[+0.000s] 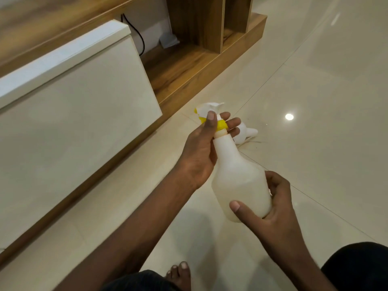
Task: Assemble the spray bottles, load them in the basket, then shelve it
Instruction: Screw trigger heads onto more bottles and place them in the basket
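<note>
I hold a white translucent spray bottle tilted, its neck pointing up and away from me. My right hand grips the bottle's base from below. My left hand wraps around the yellow collar of the white spray head at the neck, thumb on top and fingers behind. A second white spray head lies on the floor just beyond the bottle, partly hidden by my fingers. No basket is in view.
A low wooden unit with a glossy cream drawer front runs along the left. Upright wooden dividers and a black cable sit at the back. Glossy cream floor tiles spread to the right. My bare foot is at the bottom.
</note>
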